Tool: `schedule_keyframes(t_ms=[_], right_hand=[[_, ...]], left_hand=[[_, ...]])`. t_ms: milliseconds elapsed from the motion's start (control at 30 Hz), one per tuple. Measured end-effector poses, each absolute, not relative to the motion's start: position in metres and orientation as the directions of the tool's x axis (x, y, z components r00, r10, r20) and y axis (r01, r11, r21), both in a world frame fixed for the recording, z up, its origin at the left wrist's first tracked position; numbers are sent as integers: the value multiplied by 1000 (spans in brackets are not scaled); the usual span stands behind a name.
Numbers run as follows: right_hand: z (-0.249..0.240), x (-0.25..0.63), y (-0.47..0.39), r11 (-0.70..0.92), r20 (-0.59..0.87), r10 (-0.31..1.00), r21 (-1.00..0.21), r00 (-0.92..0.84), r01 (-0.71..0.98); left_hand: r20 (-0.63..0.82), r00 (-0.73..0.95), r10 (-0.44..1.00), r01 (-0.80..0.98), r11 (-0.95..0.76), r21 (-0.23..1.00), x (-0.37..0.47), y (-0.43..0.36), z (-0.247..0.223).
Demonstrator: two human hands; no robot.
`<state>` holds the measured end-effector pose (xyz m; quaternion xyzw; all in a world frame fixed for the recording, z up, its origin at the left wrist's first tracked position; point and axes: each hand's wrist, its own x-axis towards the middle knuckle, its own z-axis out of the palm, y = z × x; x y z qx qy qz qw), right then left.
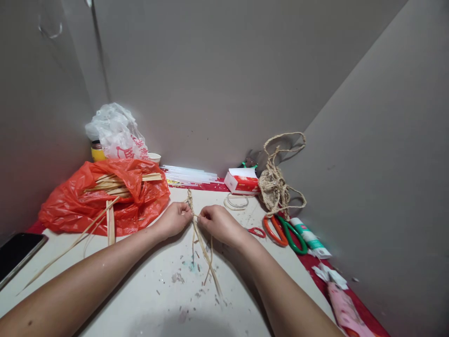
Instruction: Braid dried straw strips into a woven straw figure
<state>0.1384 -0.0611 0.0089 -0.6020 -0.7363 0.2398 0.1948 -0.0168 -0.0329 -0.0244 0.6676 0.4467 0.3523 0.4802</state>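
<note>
Near the middle of the white board, my left hand (pixel 177 217) pinches the side of a thin braid of straw-coloured strips (pixel 190 199). Facing it, my right hand (pixel 216 223) is closed, thumb and finger pinching a strip beside the braid. The braid's upper end lies beyond my hands. Several loose strips (pixel 205 252) hang from it toward me and spread over the board. The two hands are a small gap apart, with the strips between them.
On the left are a red plastic bag (pixel 73 201) with flat strips and a phone (pixel 21 255). To the right stand a red-and-white box (pixel 242 181), a braided cord bundle (pixel 275 187), scissors (pixel 294 234) and a tube (pixel 311 238). Scraps dot the white board (pixel 154 299).
</note>
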Motion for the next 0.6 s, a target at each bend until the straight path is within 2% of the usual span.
schedule_keyframes(t_ms=[133, 233, 300, 400, 600], right_hand=[[3, 132, -62, -52, -192, 966, -798, -171, 601], [0, 120, -69, -61, -218, 953, -818, -210, 572], [-1, 114, -73, 17, -154, 966, -769, -210, 639], [-1, 109, -77, 114, -58, 980, -628, -192, 770], [2, 104, -86, 183, -4, 980, -385, -200, 904]], left_hand=[[18, 331, 943, 193, -87, 977, -16, -33, -25], [-33, 328, 944, 126, -9, 992, -17, -33, -24], [-75, 339, 938, 91, 47, 995, -18, -34, -22], [-152, 343, 927, 76, 134, 988, -20, -36, -17], [-247, 355, 902, 93, 228, 969, -22, -37, -10]])
